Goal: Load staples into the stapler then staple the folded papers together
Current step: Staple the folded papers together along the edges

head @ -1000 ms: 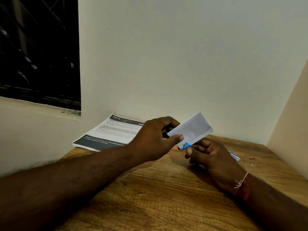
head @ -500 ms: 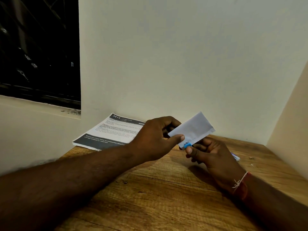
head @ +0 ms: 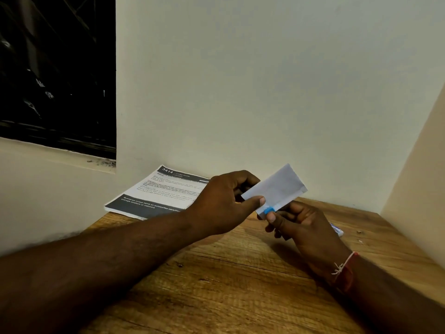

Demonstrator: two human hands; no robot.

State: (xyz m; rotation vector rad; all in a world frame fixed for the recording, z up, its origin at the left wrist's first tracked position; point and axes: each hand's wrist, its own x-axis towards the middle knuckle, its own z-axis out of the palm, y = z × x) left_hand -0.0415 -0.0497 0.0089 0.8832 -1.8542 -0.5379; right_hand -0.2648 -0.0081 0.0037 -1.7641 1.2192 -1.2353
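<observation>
A left hand point(head: 224, 203) pinches a folded white paper point(head: 277, 189) at its near corner, thumb on top, above a grained wooden surface point(head: 228, 285). Fingers point(head: 272, 216) of the right hand point(head: 301, 227) curl around a small blue stapler point(head: 268, 209), mostly hidden, at the paper's lower edge. A printed booklet point(head: 159, 194) lies flat against smooth cream walls point(head: 240, 80), beside a dark window point(head: 55, 68).

Single wide-angle view from a camera worn on the head, facing forward and tilted down over a wooden table point(head: 216, 297) toward a pale wall point(head: 265, 92). Forearms enter at 7 and 5 o'clock; left hand point(head: 224, 203) and right hand point(head: 303, 227) meet close by, just below centre
</observation>
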